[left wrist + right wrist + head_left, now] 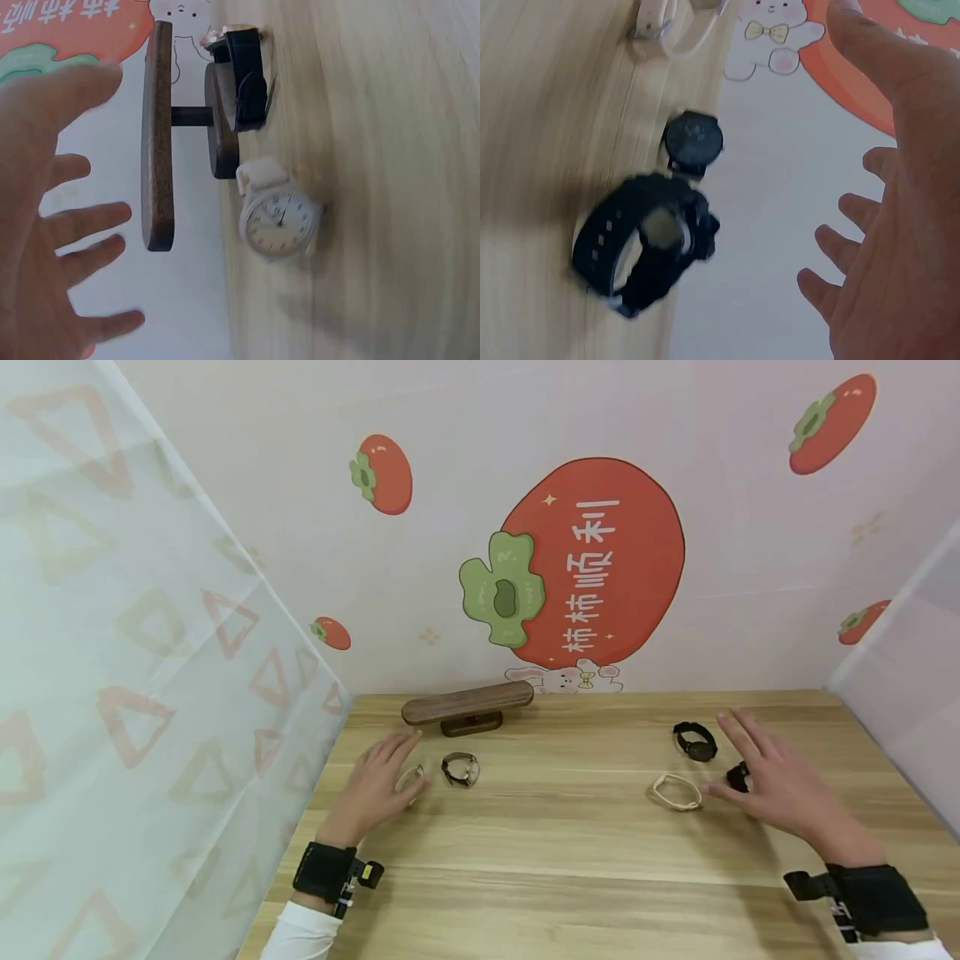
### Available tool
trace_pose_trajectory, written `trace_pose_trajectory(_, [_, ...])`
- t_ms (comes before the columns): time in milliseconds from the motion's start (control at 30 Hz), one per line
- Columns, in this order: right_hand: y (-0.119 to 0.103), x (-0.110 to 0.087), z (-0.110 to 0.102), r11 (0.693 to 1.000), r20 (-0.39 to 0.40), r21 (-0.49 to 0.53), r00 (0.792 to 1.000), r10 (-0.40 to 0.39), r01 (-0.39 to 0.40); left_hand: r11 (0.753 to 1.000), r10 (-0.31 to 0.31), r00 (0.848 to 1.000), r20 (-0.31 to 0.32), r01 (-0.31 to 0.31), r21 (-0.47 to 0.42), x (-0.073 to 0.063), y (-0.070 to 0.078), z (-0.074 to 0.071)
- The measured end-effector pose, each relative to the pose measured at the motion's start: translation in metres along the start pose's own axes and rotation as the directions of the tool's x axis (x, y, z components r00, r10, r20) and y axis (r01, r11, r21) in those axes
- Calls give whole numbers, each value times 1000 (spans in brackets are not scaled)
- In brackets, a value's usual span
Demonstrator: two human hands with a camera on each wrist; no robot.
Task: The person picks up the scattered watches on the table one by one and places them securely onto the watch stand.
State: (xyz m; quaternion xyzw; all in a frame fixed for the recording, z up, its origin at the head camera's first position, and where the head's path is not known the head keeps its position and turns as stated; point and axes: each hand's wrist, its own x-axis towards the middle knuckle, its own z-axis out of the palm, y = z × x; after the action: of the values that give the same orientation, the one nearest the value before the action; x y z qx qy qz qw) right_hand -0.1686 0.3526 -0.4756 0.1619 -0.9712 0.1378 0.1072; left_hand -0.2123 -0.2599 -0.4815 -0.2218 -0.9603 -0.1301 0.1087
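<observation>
My left hand [375,785] hovers with fingers spread over a white watch [280,223], which it partly hides in the head view. Just right of that hand lies a dark-strapped watch with a gold-toned case [472,771]. Over on the right, my right hand [787,785], fingers extended, is above a chunky black watch [649,240]. A slim black watch [702,751] lies beyond its thumb side, and a cream-strapped watch [677,807] rests left of the thumb. Neither hand holds anything.
A dark wooden stand [468,702], a long rounded bar on a small base, stands at the back left of the wooden table [555,877]. Printed walls [735,560] enclose the table at the back and both sides.
</observation>
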Motion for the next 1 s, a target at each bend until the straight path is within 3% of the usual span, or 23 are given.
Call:
trace_pose_trajectory(233, [-17, 9, 14, 997, -47, 71, 998, -34, 37, 996, 77, 985, -153, -83, -33, 2, 4, 10])
trace_pose_trajectory(400, [-34, 18, 22, 990, -48, 136, 998, -32, 38, 996, 62, 981, -186, -73, -52, 3, 6, 14])
trace_pose_trajectory(700, [-56, 29, 44, 964, -45, 263, 998, -37, 48, 988, -44, 973, -226, 10, -152, 2, 3, 28])
trace_pose_trajectory(1000, [-75, 47, 62, 926, -6, 377, 1000, -23, 23, 944, -160, 961, -224, 83, -321, 1, 2, 38])
